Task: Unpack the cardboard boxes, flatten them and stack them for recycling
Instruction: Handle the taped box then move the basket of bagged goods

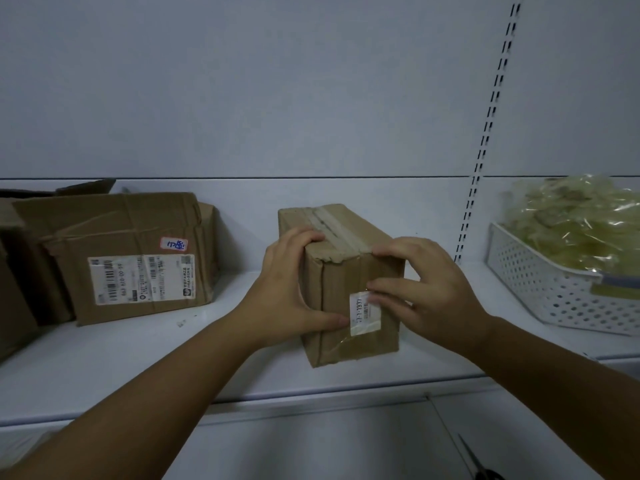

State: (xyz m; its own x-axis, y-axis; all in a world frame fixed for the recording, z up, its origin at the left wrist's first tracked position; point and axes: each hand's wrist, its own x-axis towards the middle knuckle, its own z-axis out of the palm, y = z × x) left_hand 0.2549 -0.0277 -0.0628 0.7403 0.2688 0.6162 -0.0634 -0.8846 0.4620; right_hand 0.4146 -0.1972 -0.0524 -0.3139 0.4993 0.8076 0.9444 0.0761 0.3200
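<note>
Left hand (287, 289) and right hand (426, 289) clasp sealed small box (339, 282) from both sides, mid shelf (138, 358) near its front edge. Step: opening for unpacking; next move probably needs top tape (332, 226) peeled or cut.

Dim, bluish, even light falls on the white shelf (242, 358), casting soft shadows beside the taped cardboard box (346, 271), while wide-angle distortion bows the slotted upright (485, 143) and print on the label (363, 320) blurs, perhaps from motion.
</note>
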